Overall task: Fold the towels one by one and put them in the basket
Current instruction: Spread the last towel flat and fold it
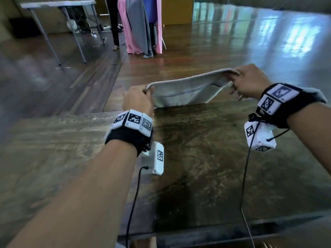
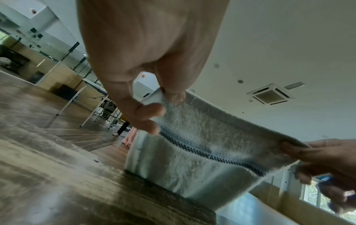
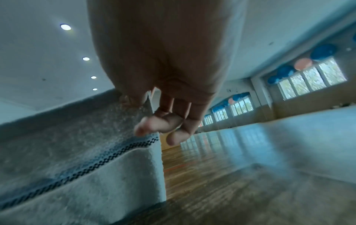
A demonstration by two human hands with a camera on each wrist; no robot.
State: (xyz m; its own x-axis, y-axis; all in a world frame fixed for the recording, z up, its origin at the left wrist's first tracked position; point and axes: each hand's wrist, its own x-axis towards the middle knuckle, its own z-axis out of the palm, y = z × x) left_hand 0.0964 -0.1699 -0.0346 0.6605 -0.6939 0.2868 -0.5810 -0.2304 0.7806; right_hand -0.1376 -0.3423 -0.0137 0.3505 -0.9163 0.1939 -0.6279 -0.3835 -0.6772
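A pale grey towel with a dark checked stripe hangs folded over at the far edge of the wooden table. My left hand pinches its upper left corner between thumb and fingers. At the other end my right hand pinches the upper right corner, its other fingers loosely curled. The towel's top edge is stretched between both hands, and its lower edge reaches the tabletop. No basket is in view.
Beyond the table lies a glossy wooden floor. Pink and grey cloths hang on a rack at the back, beside a standing person's legs. A folding table stands at the back left.
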